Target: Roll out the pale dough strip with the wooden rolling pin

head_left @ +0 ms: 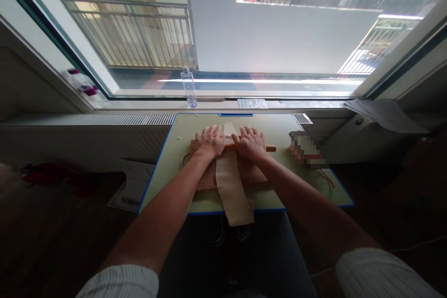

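A long pale strip of dough [229,181] lies lengthwise over a brown cutting board [252,171], and its near end hangs past the table's front edge. Across the strip lies a wooden rolling pin [271,148], its right end showing beyond my hand. My left hand [208,142] rests on the pin's left part with fingers stretched forward. On the other side of the strip, my right hand [250,142] presses on the pin, fingers extended and slightly spread. My palms hide most of the pin.
The small green table [279,128] has a blue rim. At its right lies a partly pixelated object [307,149]. A clear bottle [189,87] stands on the windowsill, with a white keypad-like item [251,103] farther right. Papers [384,114] lie at the right.
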A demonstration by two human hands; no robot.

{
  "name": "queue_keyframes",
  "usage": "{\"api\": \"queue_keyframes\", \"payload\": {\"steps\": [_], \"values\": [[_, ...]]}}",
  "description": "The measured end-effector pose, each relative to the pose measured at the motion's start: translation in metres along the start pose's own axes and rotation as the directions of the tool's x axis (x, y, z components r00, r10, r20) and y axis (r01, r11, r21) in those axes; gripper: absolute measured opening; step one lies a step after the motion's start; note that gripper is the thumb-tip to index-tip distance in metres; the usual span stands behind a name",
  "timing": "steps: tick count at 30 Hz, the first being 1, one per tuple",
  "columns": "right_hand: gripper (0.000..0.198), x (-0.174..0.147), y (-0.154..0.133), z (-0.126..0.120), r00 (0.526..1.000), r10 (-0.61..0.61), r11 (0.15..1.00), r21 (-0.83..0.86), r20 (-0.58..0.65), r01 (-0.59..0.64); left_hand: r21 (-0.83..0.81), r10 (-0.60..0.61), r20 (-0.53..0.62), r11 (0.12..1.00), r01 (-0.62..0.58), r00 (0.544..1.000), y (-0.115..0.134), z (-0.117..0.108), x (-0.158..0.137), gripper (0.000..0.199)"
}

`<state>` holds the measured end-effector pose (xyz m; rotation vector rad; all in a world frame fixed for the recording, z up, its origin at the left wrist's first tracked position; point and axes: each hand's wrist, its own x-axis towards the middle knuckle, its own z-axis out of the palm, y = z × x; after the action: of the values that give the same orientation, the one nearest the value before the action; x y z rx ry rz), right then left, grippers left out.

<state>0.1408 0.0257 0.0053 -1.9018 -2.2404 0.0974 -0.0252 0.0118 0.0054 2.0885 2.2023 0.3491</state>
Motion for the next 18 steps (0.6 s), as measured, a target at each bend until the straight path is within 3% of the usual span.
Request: {"api": "queue_keyframes", "payload": {"steps": [4, 9, 18], "values": [[0.073, 0.024, 0.000, -0.005, 0.992, 0.048, 0.995, 0.078, 0.113, -0.057, -0.019, -0.006, 0.054, 1.000, 0.007, 0.999, -0.004, 0.001, 0.023, 0.065], [0.074, 0.037, 0.002, -0.007, 0.987, 0.053, 0.992, 0.102, 0.149, -0.068, -0.028, -0.009, 0.096, 1.000, 0.011, 0.995, -0.007, 0.001, 0.035, 0.068], [0.066, 0.013, 0.002, -0.001, 0.998, 0.019, 1.000, 0.016, 0.058, -0.020, 0.027, 0.011, 0.022, 1.000, -0.012, 1.000, -0.003, 0.002, 0.010, 0.062]]}}
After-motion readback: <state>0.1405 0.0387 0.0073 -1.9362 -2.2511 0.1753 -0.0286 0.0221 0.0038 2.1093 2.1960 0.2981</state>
